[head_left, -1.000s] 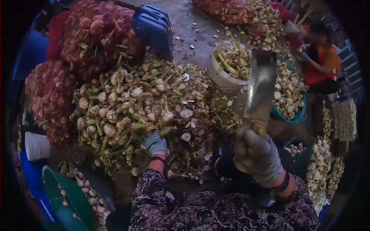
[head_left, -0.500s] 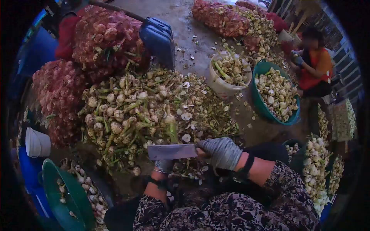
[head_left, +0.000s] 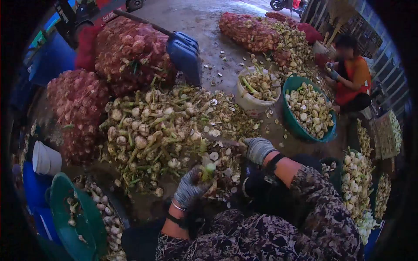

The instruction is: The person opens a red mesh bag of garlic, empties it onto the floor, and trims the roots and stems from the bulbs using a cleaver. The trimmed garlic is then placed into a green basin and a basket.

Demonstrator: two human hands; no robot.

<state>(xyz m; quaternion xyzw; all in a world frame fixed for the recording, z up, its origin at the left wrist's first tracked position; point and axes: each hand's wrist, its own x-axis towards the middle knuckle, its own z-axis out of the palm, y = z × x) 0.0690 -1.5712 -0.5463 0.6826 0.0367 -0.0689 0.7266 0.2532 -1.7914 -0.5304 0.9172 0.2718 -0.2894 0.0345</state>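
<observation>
My left hand (head_left: 190, 189), in a grey knit glove, is closed around a garlic bulb (head_left: 208, 172) with a pale green stalk. Up and to the right, my gloved right hand (head_left: 259, 150) grips a knife (head_left: 224, 141) with a broad blade. That blade points left and appears nearly edge-on, a little above the bulb; some of it is hard to make out against the trimmings. Beyond both hands spreads a heap of garlic (head_left: 148, 130) with stalks on, with cut roots and scraps (head_left: 222, 124) on its right side.
Red net sacks (head_left: 78, 108) and a blue shovel (head_left: 183, 54) stand behind the heap. A white bucket (head_left: 254, 98) and green tub (head_left: 288, 117) of garlic are right of it. Another green tub (head_left: 65, 217) is at lower left. A co-worker (head_left: 352, 82) sits at far right.
The knife has swung from a broadside view over my left hand to nearly edge-on, farther forward. My left hand and the garlic bulb now show clearly. The view has shifted slightly.
</observation>
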